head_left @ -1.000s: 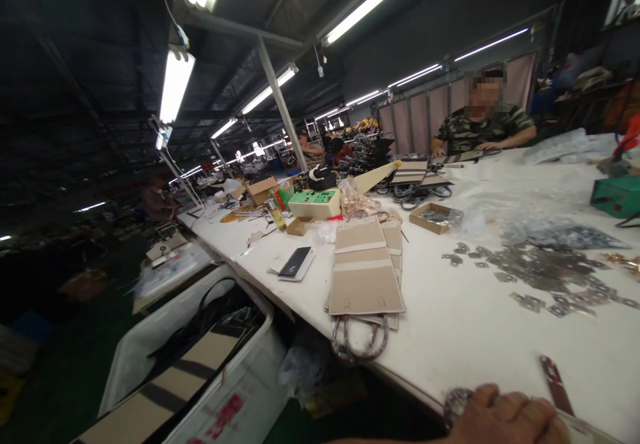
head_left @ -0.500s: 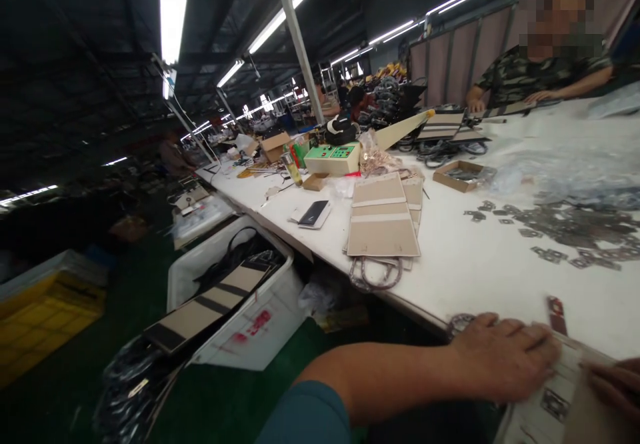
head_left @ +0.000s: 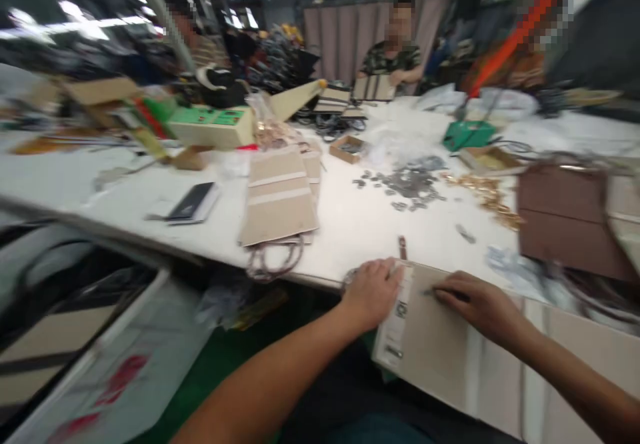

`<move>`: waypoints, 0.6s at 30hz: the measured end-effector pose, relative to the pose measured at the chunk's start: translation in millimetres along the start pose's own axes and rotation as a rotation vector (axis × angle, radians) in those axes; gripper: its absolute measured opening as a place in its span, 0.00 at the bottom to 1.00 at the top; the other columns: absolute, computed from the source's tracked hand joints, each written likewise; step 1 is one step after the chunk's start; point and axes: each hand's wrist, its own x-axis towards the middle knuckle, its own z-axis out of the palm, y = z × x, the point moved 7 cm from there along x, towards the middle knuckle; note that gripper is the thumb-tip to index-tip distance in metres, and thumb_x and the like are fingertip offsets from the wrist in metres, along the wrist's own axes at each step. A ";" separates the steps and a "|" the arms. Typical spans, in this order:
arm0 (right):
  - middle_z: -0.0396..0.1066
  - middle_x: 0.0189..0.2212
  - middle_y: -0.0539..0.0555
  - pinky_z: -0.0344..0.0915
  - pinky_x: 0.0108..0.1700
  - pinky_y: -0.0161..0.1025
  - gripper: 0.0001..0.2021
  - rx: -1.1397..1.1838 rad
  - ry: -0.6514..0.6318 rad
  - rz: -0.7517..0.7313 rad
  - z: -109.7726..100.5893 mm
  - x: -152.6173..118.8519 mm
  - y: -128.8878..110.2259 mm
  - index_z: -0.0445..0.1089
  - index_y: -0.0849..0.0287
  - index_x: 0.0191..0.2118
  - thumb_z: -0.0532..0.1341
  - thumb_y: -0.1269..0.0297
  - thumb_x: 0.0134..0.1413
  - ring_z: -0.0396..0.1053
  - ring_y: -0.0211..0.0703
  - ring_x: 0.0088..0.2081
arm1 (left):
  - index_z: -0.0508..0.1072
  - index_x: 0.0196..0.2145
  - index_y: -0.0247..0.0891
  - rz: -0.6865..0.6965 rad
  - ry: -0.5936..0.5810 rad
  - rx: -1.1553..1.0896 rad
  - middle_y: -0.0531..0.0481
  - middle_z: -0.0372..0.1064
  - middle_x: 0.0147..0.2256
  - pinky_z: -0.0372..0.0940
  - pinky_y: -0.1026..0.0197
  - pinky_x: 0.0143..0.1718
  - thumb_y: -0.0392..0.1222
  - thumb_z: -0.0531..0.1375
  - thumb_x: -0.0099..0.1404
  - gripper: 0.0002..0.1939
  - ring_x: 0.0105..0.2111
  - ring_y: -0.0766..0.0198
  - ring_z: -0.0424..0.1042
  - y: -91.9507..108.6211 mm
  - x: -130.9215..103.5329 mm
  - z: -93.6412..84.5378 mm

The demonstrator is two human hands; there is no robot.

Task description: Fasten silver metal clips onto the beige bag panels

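Note:
A long beige bag panel [head_left: 440, 337] with pale cross bands lies slanted along the table's near edge and overhangs it. My left hand [head_left: 373, 292] is closed over the panel's left end, its thumb hidden. Beside that hand a bit of dark looped handle [head_left: 349, 277] shows. Small dark metal plates [head_left: 401, 309] sit on the whitish end strip. Over the panel, my right hand [head_left: 463, 297] pinches something small and dark at its fingertips, too blurred to name. Just beyond the panel lies a short brown strap [head_left: 403, 247].
Loose grey metal pieces [head_left: 413, 184] and gold ones [head_left: 493, 201] are heaped on the white table [head_left: 345, 231]. Stacked beige panels [head_left: 280, 197] and a dark booklet [head_left: 193, 204] lie left, a brown bag [head_left: 560, 217] right. A white bin [head_left: 135, 371] stands below. A co-worker [head_left: 393, 57] sits opposite.
The view has swung right, bringing the panel and my right arm into fuller sight. My left hand stays on the panel's end. Across the table, the co-worker now holds a banded panel upright.

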 end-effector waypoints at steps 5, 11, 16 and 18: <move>0.78 0.43 0.56 0.71 0.50 0.45 0.12 0.093 0.008 0.123 -9.5 -1.2 23.8 0.82 0.52 0.45 0.61 0.57 0.65 0.76 0.51 0.44 | 0.62 0.67 0.39 0.052 0.050 -0.054 0.41 0.60 0.67 0.60 0.46 0.63 0.44 0.51 0.79 0.23 0.63 0.50 0.62 -12.1 12.6 10.8; 0.76 0.43 0.53 0.69 0.49 0.43 0.09 -0.036 -0.004 0.121 10.3 -0.4 16.0 0.82 0.49 0.45 0.64 0.60 0.65 0.75 0.48 0.43 | 0.61 0.68 0.39 0.048 0.029 -0.040 0.42 0.60 0.68 0.60 0.46 0.63 0.45 0.50 0.79 0.23 0.64 0.50 0.61 -10.3 10.6 11.8; 0.75 0.40 0.52 0.66 0.47 0.41 0.06 -0.079 -0.058 0.135 12.1 9.8 9.2 0.79 0.53 0.38 0.62 0.64 0.63 0.73 0.45 0.40 | 0.61 0.68 0.38 0.045 0.033 -0.062 0.42 0.60 0.68 0.60 0.46 0.64 0.45 0.50 0.79 0.24 0.64 0.49 0.61 -12.8 12.0 13.4; 0.74 0.37 0.52 0.65 0.44 0.41 0.05 -0.087 -0.086 0.156 9.3 14.7 5.7 0.77 0.55 0.35 0.63 0.66 0.60 0.71 0.45 0.38 | 0.60 0.68 0.36 0.032 0.034 -0.077 0.41 0.59 0.69 0.59 0.46 0.65 0.45 0.50 0.78 0.25 0.65 0.49 0.60 -14.0 12.0 13.9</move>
